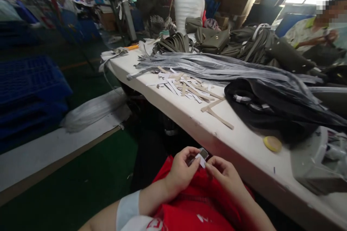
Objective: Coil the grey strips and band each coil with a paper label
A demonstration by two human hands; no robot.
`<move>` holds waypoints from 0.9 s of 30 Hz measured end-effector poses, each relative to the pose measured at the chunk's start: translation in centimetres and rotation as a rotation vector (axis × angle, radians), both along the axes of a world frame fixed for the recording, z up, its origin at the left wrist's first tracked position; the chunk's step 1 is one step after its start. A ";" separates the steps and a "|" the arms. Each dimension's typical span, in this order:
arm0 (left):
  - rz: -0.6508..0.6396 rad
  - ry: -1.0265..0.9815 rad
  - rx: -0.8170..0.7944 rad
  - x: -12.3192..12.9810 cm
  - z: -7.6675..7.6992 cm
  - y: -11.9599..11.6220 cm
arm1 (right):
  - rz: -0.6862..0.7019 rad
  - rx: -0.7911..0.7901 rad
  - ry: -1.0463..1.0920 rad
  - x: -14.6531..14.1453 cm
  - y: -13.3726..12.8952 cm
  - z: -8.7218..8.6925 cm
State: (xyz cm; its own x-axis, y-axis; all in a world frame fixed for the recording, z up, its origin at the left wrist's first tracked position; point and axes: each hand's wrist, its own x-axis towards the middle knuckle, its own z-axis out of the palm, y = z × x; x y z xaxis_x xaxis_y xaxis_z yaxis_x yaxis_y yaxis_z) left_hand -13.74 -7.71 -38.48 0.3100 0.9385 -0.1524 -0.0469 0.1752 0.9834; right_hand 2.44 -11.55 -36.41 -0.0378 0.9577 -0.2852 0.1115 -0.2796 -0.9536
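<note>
- L hand (183, 168): fingers curled, thumb pressed in, has hold of small grey piece (204, 153) w/ white paper (201, 161) on it.
- R hand (225, 173): thumb & forefinger pinched nearly tight on R edge of paper.
- Grey piece: btwn the hands, above red apron (187, 209), just beside table (244, 140) edge.
- Clock dirs from hands, 12 = straight ahead.
- 11 to 12 o'c, on table: loose heap of beige & white strips (187, 88).
- 12 o'c, beyond strips: long grey bands (244, 70), running twd 2.
- 2 o'c: black cloth (284, 119), crumpled.
- Btwn 2 & 3: yellow disc (272, 144), near cloth.
- 1 to 2, far side: co-worker (303, 32), blurry.
- 9 to 10: wrapped bundle (92, 112) on board (62, 142); farther off, stacked blue pallets (29, 90).
</note>
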 end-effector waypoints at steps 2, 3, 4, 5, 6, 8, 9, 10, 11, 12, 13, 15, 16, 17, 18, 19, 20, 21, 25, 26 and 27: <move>-0.006 0.017 0.012 0.0 0.0 0.0 | -0.012 -0.054 -0.009 0.0 0.2 -0.5; -0.007 0.025 0.012 0.0 0.0 0.0 | -0.018 -0.080 -0.007 0.0 0.3 -0.7; -0.006 0.025 0.007 0.0 0.0 0.0 | -0.020 -0.104 0.001 0.0 0.3 -0.9; -0.005 0.015 -0.004 0.0 0.0 0.0 | -0.020 -0.123 0.015 -0.1 0.4 -1.0; -0.006 -0.003 -0.021 0.0 -0.1 0.1 | -0.019 -0.140 0.034 -0.1 0.5 -1.0; -0.013 -0.039 -0.059 0.1 -0.1 0.2 | -0.016 -0.165 0.070 -0.2 0.5 -1.0; -0.011 -0.045 -0.071 0.1 -0.1 0.3 | -0.011 -0.170 0.085 -0.3 0.6 -1.0; -0.003 -0.037 -0.078 0.1 -0.1 0.3 | -0.003 -0.169 0.100 -0.4 0.6 -1.0; 0.012 -0.021 -0.076 0.1 0.0 0.3 | 0.008 -0.164 0.119 -0.4 0.6 -0.9; 0.028 -0.004 -0.068 0.1 0.0 0.3 | 0.015 -0.157 0.141 -0.5 0.6 -0.9; 0.045 0.013 -0.055 0.0 0.1 0.3 | 0.018 -0.148 0.163 -0.5 0.6 -1.0; 0.060 0.040 -0.013 -0.1 0.3 0.3 | 0.017 -0.127 0.182 -0.6 0.6 -1.0; 0.060 0.058 0.016 -0.1 0.4 0.3 | 0.011 -0.113 0.176 -0.7 0.6 -1.1; 0.060 0.080 0.050 -0.2 0.5 0.2 | 0.001 -0.095 0.162 -0.7 0.6 -1.1; 0.059 0.105 0.085 -0.2 0.5 0.2 | -0.009 -0.077 0.144 -0.8 0.6 -1.1; 0.058 0.133 0.121 -0.3 0.5 0.1 | -0.021 -0.063 0.127 -0.9 0.6 -1.1; 0.053 0.159 0.153 -0.3 0.5 0.1 | -0.034 -0.051 0.109 -0.9 0.6 -1.1; 0.049 0.180 0.182 -0.3 0.4 0.0 | -0.047 -0.041 0.088 -1.0 0.6 -1.1; 0.037 0.192 0.257 -0.1 -0.5 0.2 | -0.068 0.004 0.017 -1.2 0.9 -1.5; 0.040 0.183 0.261 -0.1 -0.7 0.3 | -0.059 0.010 0.012 -1.2 1.1 -1.7; 0.040 0.172 0.260 0.0 -0.9 0.4 | -0.042 0.013 0.010 -1.2 1.2 -2.0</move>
